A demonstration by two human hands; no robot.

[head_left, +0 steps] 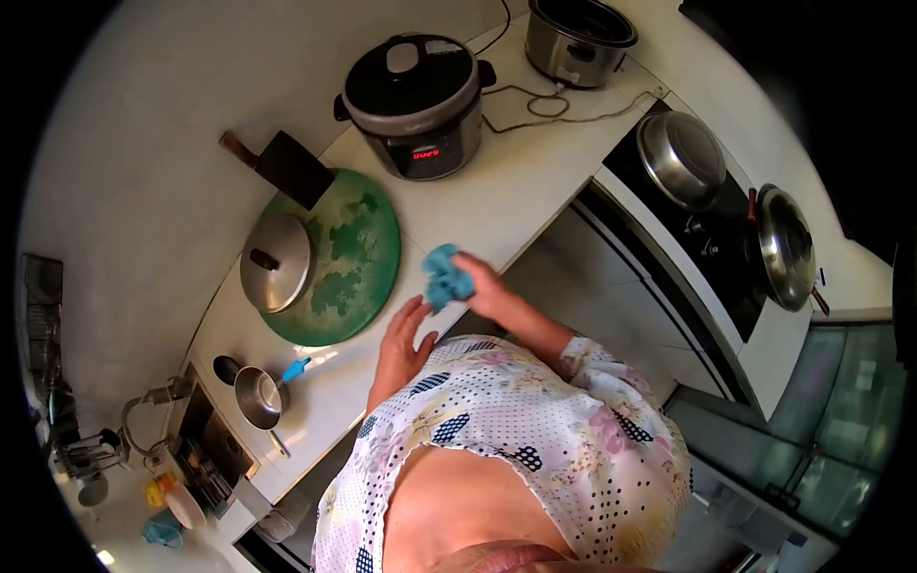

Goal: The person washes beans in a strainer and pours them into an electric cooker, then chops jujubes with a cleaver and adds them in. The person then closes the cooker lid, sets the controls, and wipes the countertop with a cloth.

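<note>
Bunched up in my right hand (487,288) is a blue cloth (444,275), held over the front edge of the white counter (444,208). My left hand (405,346) is just below and to the left of it, fingers apart and nothing in them, fingertips near the cloth's lower side. Left of both hands lies a round green cutting board (368,277) with worn patches. A metal pot lid (289,256) with a black knob rests on the board, and a cleaver (298,170) with a wooden handle overlaps its far edge.
A pressure cooker (411,100) with a lit red display stands behind the board; a slow cooker (581,43) is farther back. At right, the black stove (712,229) bears two lidded pans. A small metal pot (258,396) and a blue item (296,370) sit near the sink (215,430).
</note>
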